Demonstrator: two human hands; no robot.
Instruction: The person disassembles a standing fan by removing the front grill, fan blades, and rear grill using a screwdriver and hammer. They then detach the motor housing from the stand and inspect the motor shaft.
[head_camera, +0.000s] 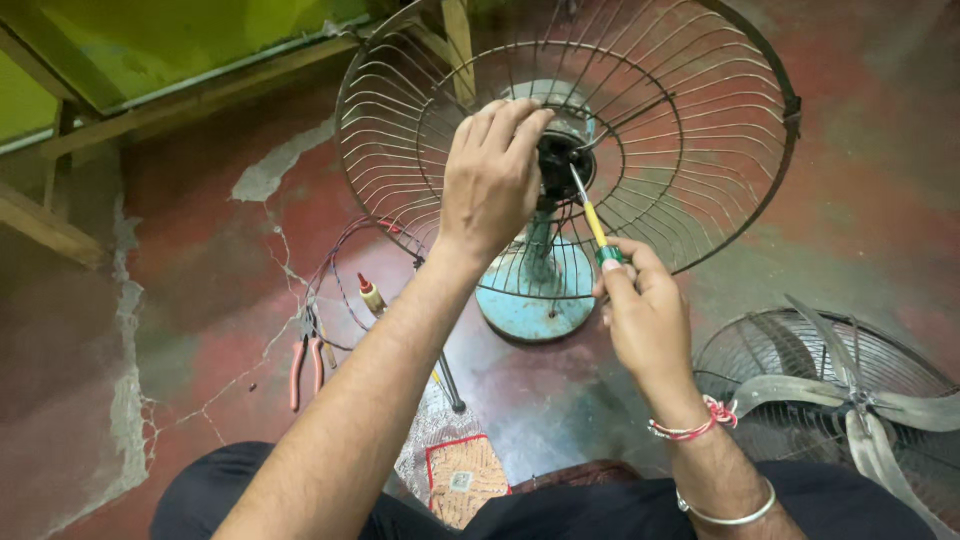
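— While the left hand (492, 175) is gripping the black hub (560, 160) inside the fan guard (700, 170), what's the right hand (645, 310) doing?
— Clamping a screwdriver (590, 215), tip touching the hub; fan is standing mid-floor (200, 300).

Dim warm indoor light, soft shadows, faint sheen on floor (560, 400), wide-angle bending at edges, sharp focus
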